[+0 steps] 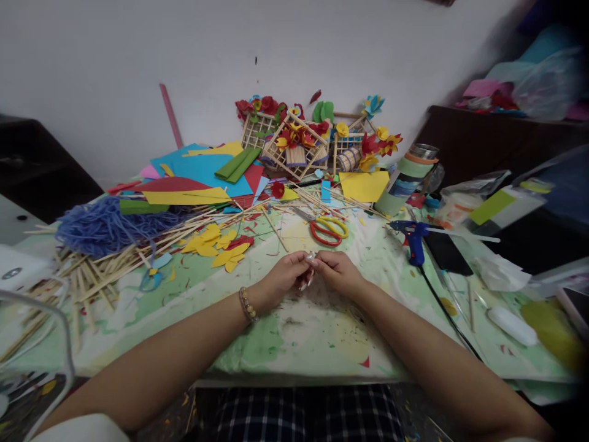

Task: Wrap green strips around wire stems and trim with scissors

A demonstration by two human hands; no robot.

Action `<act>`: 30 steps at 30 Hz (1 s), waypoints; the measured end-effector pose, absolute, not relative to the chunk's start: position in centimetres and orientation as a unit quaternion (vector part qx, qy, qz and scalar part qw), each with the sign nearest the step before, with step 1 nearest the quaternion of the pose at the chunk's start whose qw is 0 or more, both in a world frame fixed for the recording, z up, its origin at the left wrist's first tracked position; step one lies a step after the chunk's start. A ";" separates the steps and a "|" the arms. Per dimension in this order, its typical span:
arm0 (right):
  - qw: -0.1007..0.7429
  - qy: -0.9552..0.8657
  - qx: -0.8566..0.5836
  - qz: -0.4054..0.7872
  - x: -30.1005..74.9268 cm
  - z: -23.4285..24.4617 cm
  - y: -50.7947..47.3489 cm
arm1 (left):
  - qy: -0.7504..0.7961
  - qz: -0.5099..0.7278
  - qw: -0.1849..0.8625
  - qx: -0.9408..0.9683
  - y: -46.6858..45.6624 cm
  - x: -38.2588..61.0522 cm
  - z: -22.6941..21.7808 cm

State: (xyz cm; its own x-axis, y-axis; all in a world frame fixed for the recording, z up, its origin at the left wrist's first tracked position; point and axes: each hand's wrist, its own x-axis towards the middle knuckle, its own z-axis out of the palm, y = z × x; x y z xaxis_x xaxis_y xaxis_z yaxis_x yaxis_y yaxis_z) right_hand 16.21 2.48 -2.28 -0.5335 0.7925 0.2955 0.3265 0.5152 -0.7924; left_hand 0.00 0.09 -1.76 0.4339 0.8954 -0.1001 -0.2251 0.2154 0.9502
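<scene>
My left hand (pixel 292 271) and my right hand (pixel 339 274) meet over the middle of the table, fingertips pinched together. Between them is a small whitish, shiny piece (pixel 311 258); its exact kind is too small to make out. A beaded bracelet circles my left wrist. Just beyond my hands lie scissors (pixel 327 231) with one red and one yellow handle loop. Yellow paper petals (pixel 216 244) are scattered to the left of them. A blue hot glue gun (pixel 415 240) with a clear glue stick sits to the right.
Small wooden lattice frames with paper flowers (pixel 297 147) stand against the wall. Coloured paper sheets (pixel 193 169), blue-purple yarn (pixel 115 224) and thin wooden sticks (pixel 99 276) cover the left. At right are a green bottle (pixel 405 181), a black phone-like slab (pixel 447 252) and crumpled tissue (pixel 501 272).
</scene>
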 end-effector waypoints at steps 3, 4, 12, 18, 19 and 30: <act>0.328 -0.818 -0.344 0.325 16.4 -2.1 2.6 | 0.346 0.402 0.700 0.478 0.1 -0.1 -1.6; 0.325 -0.821 -0.343 0.319 16.4 -2.1 2.6 | 0.347 0.400 0.700 0.479 0.1 -0.1 -1.6; 0.303 -0.838 -0.382 0.245 16.1 -1.8 2.1 | 0.353 0.421 0.679 0.486 0.0 -0.1 -1.4; 0.363 -0.771 -0.516 0.089 18.1 -1.9 5.4 | 0.387 0.445 0.643 0.488 0.4 -0.3 -1.1; 0.361 -0.758 -0.539 0.075 18.4 -2.2 6.1 | 0.389 0.450 0.641 0.485 0.4 -0.3 -1.1; 0.211 -0.710 -0.669 0.054 18.7 -2.3 8.1 | 0.344 0.492 0.665 0.444 0.6 -0.2 -1.3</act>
State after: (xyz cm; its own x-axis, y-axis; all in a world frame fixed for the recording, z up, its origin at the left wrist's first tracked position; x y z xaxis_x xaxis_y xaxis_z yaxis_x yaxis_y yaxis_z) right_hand 18.68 8.13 -2.25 -0.0148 0.9736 0.2278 0.9284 0.0980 -0.3584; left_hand -0.21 0.57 -1.32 0.2784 0.9602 -0.0207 -0.3481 0.1209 0.9296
